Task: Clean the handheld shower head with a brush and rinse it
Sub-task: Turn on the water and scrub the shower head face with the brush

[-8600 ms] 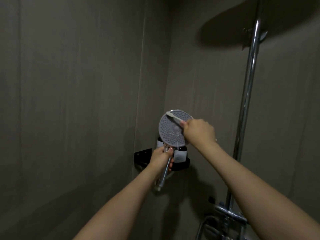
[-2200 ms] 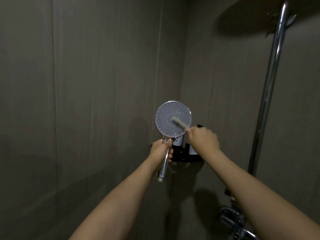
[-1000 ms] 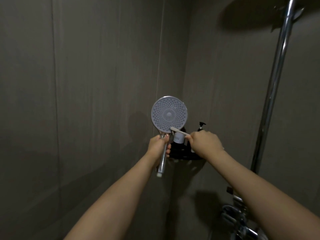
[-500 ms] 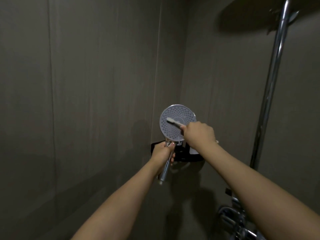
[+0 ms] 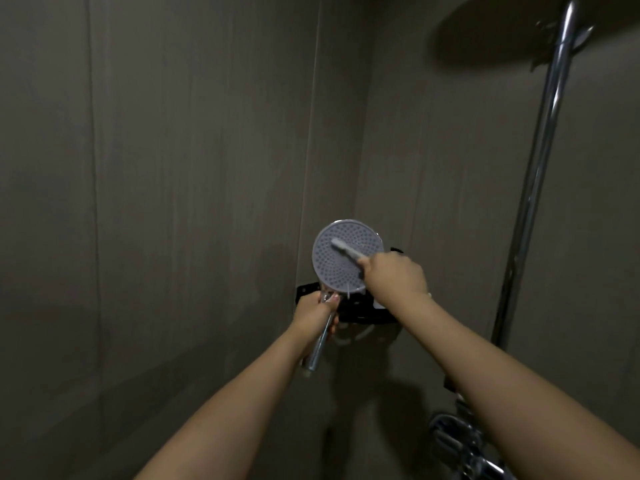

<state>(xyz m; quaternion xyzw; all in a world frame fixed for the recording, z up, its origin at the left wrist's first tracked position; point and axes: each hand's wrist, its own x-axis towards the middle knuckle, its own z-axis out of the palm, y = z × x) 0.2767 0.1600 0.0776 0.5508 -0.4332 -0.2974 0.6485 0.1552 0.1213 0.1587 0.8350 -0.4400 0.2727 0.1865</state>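
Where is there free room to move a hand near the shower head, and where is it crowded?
Free: along the bare wall left of the shower head, and between the right hand and the chrome riser pipe. Crowded: the black corner shelf behind both hands, and the valve at lower right.

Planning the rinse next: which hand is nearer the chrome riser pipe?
Right. The right hand scrubs just left of the riser pipe; the left hand is farther left.
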